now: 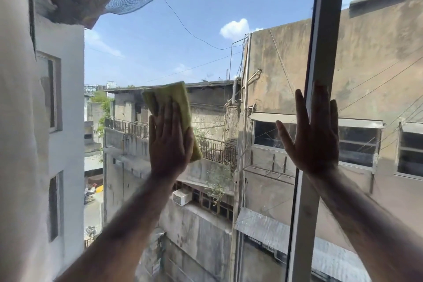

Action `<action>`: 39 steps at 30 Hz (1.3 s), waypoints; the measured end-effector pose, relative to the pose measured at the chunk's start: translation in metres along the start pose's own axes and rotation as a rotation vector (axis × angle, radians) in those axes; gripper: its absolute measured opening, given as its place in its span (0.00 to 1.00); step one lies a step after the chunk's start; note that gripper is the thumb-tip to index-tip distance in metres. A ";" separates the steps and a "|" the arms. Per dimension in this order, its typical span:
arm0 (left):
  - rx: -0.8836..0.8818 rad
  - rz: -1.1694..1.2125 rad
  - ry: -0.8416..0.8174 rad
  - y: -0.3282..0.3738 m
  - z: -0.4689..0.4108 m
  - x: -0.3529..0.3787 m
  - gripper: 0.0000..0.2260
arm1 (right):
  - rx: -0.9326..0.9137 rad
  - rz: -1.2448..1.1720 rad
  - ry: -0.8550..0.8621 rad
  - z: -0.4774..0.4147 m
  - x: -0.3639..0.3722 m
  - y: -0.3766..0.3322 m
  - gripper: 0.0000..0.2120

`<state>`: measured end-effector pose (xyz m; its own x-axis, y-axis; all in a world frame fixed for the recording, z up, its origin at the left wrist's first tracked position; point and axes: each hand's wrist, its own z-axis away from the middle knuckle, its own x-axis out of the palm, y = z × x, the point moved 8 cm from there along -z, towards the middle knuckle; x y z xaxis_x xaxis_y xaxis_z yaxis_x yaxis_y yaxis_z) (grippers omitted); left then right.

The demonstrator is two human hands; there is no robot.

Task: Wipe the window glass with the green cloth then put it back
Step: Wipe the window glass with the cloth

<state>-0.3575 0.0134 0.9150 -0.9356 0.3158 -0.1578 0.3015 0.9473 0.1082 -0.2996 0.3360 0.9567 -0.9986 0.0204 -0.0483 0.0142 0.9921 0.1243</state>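
The window glass (206, 41) fills most of the view, with sky and buildings behind it. My left hand (169, 142) lies flat against the pane and presses a folded green cloth (174, 96) onto it; the cloth sticks out above the fingers and below the thumb side. My right hand (313, 135) is spread wide, fingers apart, its palm resting on the glass and on the grey vertical window frame (325, 36). It holds nothing.
The grey frame bar runs from top to bottom at the right and splits the window into two panes. A pale wall or curtain (16, 144) borders the left edge. Outside are concrete buildings, cables and a dark net overhead.
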 end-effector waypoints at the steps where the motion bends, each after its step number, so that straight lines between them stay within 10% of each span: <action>1: -0.136 0.006 0.040 -0.018 -0.021 -0.009 0.29 | -0.001 -0.007 -0.001 0.000 0.000 0.000 0.38; 5: -0.237 0.060 0.114 -0.009 -0.093 -0.022 0.29 | -0.007 -0.021 0.001 0.000 -0.001 0.000 0.38; 12: 0.610 -0.048 -0.104 0.077 0.003 0.015 0.26 | 0.003 -0.033 0.000 0.000 -0.001 0.000 0.38; 17: -0.019 -0.022 0.108 0.009 -0.069 -0.020 0.26 | 0.004 -0.035 0.009 -0.001 0.003 0.001 0.39; 20: -0.048 0.017 0.156 0.054 -0.104 -0.019 0.26 | 0.009 -0.034 0.011 0.000 0.002 0.001 0.38; 27: 0.889 -0.054 -0.133 0.133 -0.013 0.022 0.25 | 0.030 0.017 0.009 0.000 -0.004 -0.002 0.33; 34: 0.121 0.062 0.149 0.113 -0.096 -0.006 0.26 | 0.044 0.024 -0.024 -0.002 -0.006 -0.003 0.30; 39: 0.832 -0.025 -0.094 0.176 -0.019 0.030 0.26 | 0.041 0.040 -0.005 -0.002 -0.008 -0.002 0.30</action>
<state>-0.3363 0.1887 0.9482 -0.9357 0.2626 -0.2356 0.3526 0.6729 -0.6503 -0.2920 0.3334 0.9589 -0.9970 0.0607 -0.0487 0.0564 0.9948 0.0853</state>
